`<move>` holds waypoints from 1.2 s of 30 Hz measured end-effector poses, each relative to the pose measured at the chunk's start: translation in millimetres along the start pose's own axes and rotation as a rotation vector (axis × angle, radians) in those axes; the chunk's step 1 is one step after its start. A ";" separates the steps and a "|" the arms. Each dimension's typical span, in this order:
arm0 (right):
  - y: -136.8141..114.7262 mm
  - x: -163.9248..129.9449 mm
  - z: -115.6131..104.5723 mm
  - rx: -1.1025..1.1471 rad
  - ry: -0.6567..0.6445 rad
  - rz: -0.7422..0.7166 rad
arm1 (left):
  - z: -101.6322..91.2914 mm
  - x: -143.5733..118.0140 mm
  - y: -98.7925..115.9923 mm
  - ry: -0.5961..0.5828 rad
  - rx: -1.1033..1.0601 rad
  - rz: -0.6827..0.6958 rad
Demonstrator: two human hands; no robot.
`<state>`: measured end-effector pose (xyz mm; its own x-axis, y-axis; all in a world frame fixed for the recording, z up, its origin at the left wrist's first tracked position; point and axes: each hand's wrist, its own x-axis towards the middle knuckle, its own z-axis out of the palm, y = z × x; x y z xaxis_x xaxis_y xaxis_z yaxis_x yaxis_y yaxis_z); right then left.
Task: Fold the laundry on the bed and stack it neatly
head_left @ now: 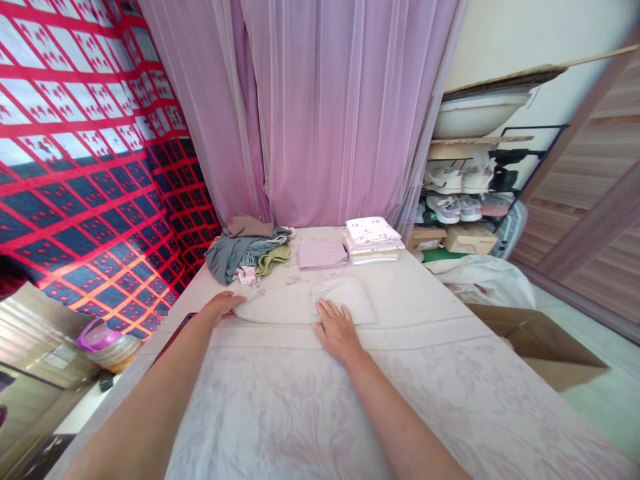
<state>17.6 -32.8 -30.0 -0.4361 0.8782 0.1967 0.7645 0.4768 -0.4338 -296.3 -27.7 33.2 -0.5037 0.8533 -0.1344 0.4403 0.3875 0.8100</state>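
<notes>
Now to the white ribbed garment [285, 307], stretched left to right across the bed [450, 360], short of the far edge! Resting the right hand [336, 328] flat on top, fingers spread wide; touching the left end with the left hand [223, 307], fingers narrow (a true grip? cannot tell). With a heap of clothes [230, 257] at the far left corner, a folded stack [373, 237] near the far right, and a folded lilac cloth [323, 256] between!
</notes>
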 end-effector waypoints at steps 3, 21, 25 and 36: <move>4.2 7.1 -5.1 0.121 0.034 -0.005 | 7.8 -10.8 21.5 0.009 -0.066 0.024; 30.4 50.2 -113.3 1.388 -0.155 0.549 | 156.8 -88.8 154.6 -0.120 0.267 0.553; 50.1 49.7 -111.2 1.276 -0.096 0.582 | 177.2 -81.8 143.7 -0.452 -0.019 0.631; 80.7 42.5 -91.6 1.041 0.167 0.746 | 126.3 -63.4 46.5 -0.148 0.253 0.681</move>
<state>104.3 46.6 23.9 0.0562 0.9477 -0.3141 0.0360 -0.3163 -0.9480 -150.1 -19.7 7.3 0.0397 0.9647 0.2603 0.7862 -0.1910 0.5878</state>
